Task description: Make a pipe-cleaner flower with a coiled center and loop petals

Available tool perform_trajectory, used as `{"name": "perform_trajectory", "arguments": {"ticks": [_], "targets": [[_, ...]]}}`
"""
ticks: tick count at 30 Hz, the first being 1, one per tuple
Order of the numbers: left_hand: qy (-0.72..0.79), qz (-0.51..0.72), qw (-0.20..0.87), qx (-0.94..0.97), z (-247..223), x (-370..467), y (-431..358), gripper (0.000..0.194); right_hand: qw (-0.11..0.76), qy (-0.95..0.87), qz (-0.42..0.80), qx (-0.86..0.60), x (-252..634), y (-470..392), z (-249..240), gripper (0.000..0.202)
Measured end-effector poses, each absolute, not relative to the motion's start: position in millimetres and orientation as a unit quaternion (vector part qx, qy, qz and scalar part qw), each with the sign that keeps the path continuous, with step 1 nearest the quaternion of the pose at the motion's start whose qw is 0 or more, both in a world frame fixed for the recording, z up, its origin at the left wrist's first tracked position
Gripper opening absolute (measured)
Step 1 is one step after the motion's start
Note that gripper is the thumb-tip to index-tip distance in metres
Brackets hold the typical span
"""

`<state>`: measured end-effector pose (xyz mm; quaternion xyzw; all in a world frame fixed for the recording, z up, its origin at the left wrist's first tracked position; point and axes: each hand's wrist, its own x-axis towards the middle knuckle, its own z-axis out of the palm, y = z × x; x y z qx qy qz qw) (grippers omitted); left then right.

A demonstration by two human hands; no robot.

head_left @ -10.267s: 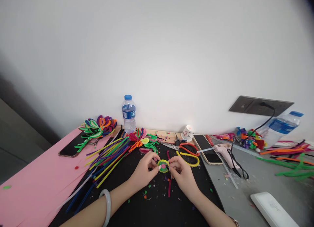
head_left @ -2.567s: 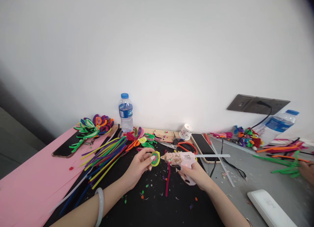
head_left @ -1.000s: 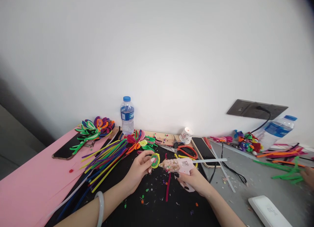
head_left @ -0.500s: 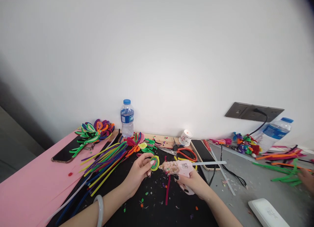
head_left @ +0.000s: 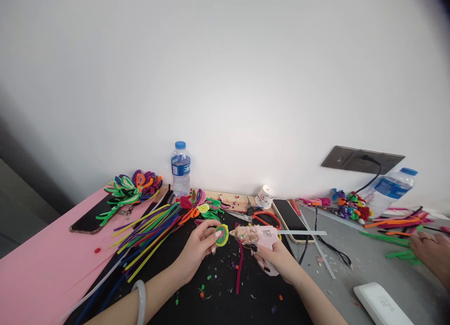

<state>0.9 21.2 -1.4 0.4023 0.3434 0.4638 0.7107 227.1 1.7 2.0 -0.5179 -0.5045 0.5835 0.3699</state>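
Observation:
My left hand (head_left: pixel 202 240) pinches a small round coil (head_left: pixel 222 235) of yellow, green and pink pipe cleaner near the middle of the view. My right hand (head_left: pixel 272 258) is wrapped round a pale glue gun (head_left: pixel 265 236), whose tip points left, close to the coil's right edge. A long clear glue stick (head_left: pixel 302 232) sticks out of the back of the gun. Below the gun, a dark pink pipe cleaner (head_left: pixel 239 269) lies on the black mat (head_left: pixel 218 301).
Pipe cleaners (head_left: pixel 151 236) lie left, near a phone (head_left: pixel 91 217) and a water bottle (head_left: pixel 181 169). Orange-handled scissors (head_left: pixel 265 218), a paper cup (head_left: pixel 265 197) and another phone (head_left: pixel 293 220) are behind the gun. Another person's hand (head_left: pixel 432 252) touches pipe cleaners at right.
The glue gun has shifted slightly right, widening the gap between its tip and the coil. At right, the other person's hand has moved left over the green pipe cleaners.

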Motion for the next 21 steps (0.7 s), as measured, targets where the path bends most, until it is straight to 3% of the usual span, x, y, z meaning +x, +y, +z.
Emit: {"name": "perform_trajectory", "arguments": {"ticks": [13, 21], "targets": [[0.34, 0.469, 0.714, 0.393, -3.7, 0.6, 22.7, 0.024, 0.359, -0.506, 0.588, -0.519, 226.0, 1.0, 6.0, 0.034], [0.334, 0.479, 0.718, 0.379, -3.4, 0.3, 23.0, 0.024, 0.328, -0.522, 0.576, -0.537, 218.6, -3.9, 18.5, 0.025]]}}
